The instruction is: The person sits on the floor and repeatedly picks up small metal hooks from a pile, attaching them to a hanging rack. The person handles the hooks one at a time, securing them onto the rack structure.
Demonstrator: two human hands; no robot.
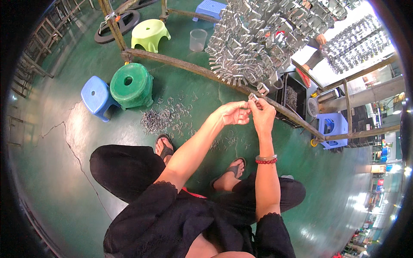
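Note:
Both hands meet in front of the rack, just below a dense cluster of hanging shiny metal parts (258,43). Between the thumb and fingers of my right hand (263,115) is a small bent metal part (254,98). My left hand (234,113) comes in beside it with curled fingers, its fingertips close against the right hand's. What those left fingertips pinch, if anything, is too small to tell. Another metal piece (263,89) hangs just above the right hand. Small curved metal bits (157,121) lie in a pile and scattered on the green floor below.
A rusty frame bar (185,66) crosses ahead of my hands. Green (133,95), blue (97,96) and lime (150,34) stools stand left. A dark crate (292,101) with metal bits sits under the rack, near a lavender stool (334,127). Another person's hand (321,39) shows beyond.

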